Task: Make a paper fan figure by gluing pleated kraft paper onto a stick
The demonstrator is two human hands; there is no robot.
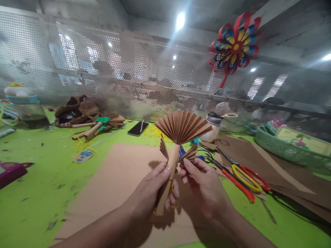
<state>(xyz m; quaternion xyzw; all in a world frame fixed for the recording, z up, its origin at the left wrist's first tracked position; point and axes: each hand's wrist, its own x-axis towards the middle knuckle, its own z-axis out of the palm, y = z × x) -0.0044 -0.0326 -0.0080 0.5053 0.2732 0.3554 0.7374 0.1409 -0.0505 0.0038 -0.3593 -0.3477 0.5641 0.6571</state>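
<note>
A pleated brown paper fan (184, 128) tops a rolled paper stick (172, 162), with two smaller pleated pieces flaring out on either side below it. My left hand (159, 181) is wrapped round the stick, thumb in front and fingers behind. Between the thumb and fingers of my right hand (203, 179) is the lower edge of the right small pleated piece (190, 153). Yellow string hangs about the lower stick. Under both hands lies a large sheet of brown paper (103, 179) on the green table.
Scissors (248, 175) with red and yellow handles lie at right on dark brown sheets (240, 155), near a green basket (292, 148). A phone (138, 128), more paper fans (103, 124) and a jar (28, 112) stand farther back. A paper flower (236, 47) hangs by the perforated screen.
</note>
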